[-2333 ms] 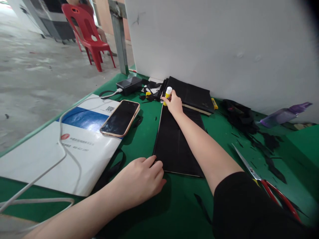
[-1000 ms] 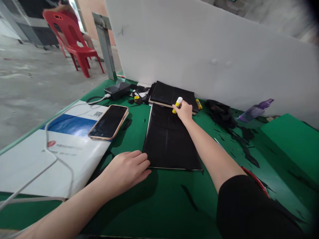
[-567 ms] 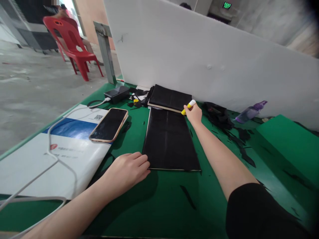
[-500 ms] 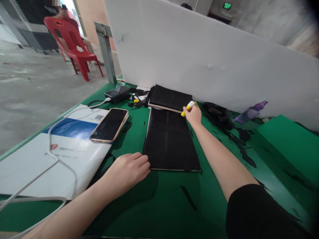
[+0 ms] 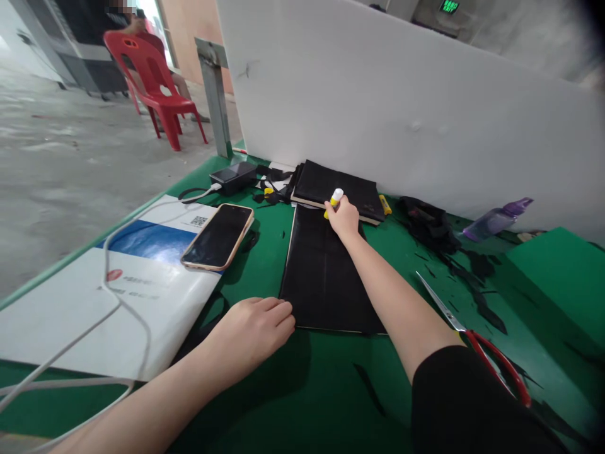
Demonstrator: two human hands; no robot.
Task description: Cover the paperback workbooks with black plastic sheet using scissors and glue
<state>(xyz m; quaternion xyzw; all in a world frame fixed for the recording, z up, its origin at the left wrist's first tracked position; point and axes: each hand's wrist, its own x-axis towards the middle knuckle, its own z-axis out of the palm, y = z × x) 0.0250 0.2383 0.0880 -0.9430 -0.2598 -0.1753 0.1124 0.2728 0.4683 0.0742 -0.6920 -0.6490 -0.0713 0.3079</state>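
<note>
A flat black panel (image 5: 326, 271) with a thin pale edge lies on the green table (image 5: 302, 391). My left hand (image 5: 259, 325) rests at the panel's lower left corner, fingers curled together over its edge; whether anything is pinched there is hidden. A yellow glue stick with a white cap (image 5: 336, 198) is in my right hand (image 5: 345, 217), above the far end of the panel. Behind it sits a stack of black pieces (image 5: 335, 186) with a pale edge, overlapping the panel's far end.
Red-handled scissors (image 5: 494, 362) lie at the right, near black scraps (image 5: 486, 306). A purple bottle (image 5: 496, 221) and a yellow item (image 5: 385, 205) are farther back. At left are a phone (image 5: 220, 236), a cable and a white sheet (image 5: 161, 302). A person sits on a red chair (image 5: 146, 69).
My right hand has moved left with the glue stick, from the panel's far right corner to over its far end. The scissors now show beside my right forearm. The view has shifted slightly.
</note>
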